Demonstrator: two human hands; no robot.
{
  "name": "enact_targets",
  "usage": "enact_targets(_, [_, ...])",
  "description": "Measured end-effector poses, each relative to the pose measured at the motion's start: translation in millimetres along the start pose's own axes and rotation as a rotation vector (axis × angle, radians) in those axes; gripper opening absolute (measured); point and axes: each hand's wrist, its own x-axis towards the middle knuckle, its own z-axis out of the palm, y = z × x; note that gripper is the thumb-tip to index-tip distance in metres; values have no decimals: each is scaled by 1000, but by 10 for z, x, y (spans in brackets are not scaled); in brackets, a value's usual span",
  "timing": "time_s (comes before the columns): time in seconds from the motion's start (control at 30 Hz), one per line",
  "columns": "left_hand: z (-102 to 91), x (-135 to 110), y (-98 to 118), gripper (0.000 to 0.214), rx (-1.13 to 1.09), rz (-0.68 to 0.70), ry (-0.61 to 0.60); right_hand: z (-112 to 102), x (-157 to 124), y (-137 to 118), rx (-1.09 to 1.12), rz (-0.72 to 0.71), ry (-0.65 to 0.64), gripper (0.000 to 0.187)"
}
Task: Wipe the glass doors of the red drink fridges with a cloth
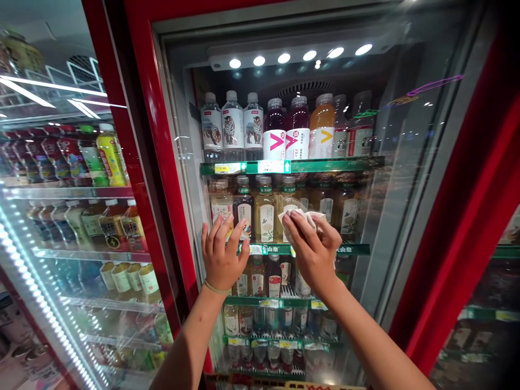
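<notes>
My left hand (221, 254) lies flat with spread fingers against the glass door (390, 179) of a red-framed drinks fridge. My right hand (312, 250) presses a crumpled white cloth (294, 218) against the same glass, fingers closed over it. Behind the glass at hand height stand green-capped tea bottles (266, 208) on a green-edged shelf (349, 249).
The top shelf holds water bottles with tiger labels (232, 127) and red and orange drinks (298, 130). Lower shelves carry several small bottles (264, 319). A second fridge door (73, 216) with bottles stands to the left. The red frame (467, 216) runs down the right.
</notes>
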Motion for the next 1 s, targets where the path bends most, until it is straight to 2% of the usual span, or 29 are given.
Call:
enact_targets(0.07, [22,-34,-22,44,-4,0,12,29,10,-76,-17,32,13,67])
enact_targets(0.23, [23,-77,-48,48,-28,2,-26,25,-29,-155,70,-122,-79,65])
enact_targets(0.4, [5,-83,-56,53,-53,-16,-37,59,69,-193,55,49,-25,69])
enact_targets(0.6, [40,-118,-54,55,-80,-19,-37,95,-31,-315,39,-75,-59,69])
enact_targets(0.8, [52,-133,-41,55,-87,-28,-23,88,117,-353,60,93,-13,70])
enact_targets(1.0, [42,-135,-61,57,-125,-35,-21,118,19,-442,86,-63,-108,73])
